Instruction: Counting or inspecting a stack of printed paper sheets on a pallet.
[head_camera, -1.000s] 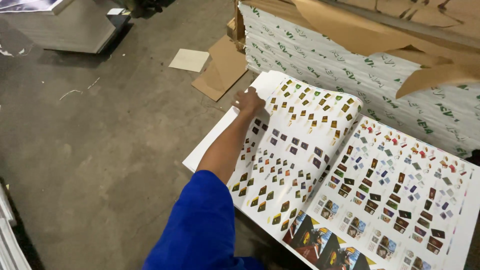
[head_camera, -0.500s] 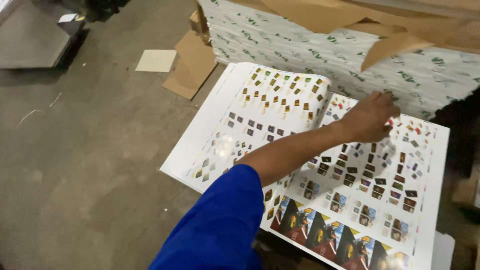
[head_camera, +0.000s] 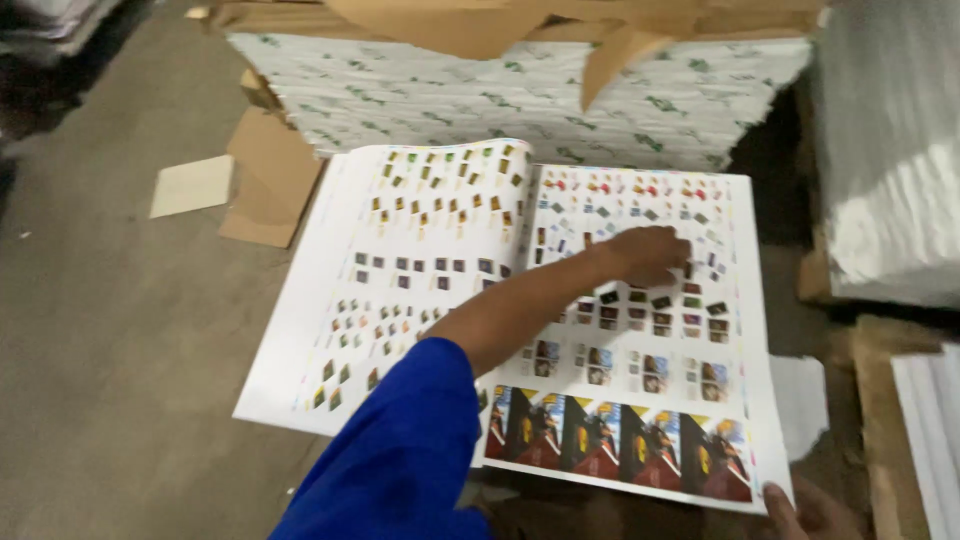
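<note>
A large printed sheet (head_camera: 640, 350) lies flat on a low stack, covered with rows of small coloured squares and a strip of pictures along its near edge. A second sheet (head_camera: 400, 270) overlaps it on the left, its right edge curling up. My left hand (head_camera: 650, 255), on a blue-sleeved arm, reaches across and rests palm down on the upper middle of the right sheet, fingers loosely spread. My right hand (head_camera: 812, 512) shows only partly at the bottom edge, gripping the near right corner of that sheet.
A wrapped white pallet stack (head_camera: 520, 95) with green marks and a brown cardboard top stands behind the sheets. Cardboard pieces (head_camera: 265, 175) lie on the concrete floor (head_camera: 110, 340) to the left. More stacks (head_camera: 890, 160) stand on the right.
My left hand has swept from the left sheet across to the right sheet. My right hand has come into view at the near right corner.
</note>
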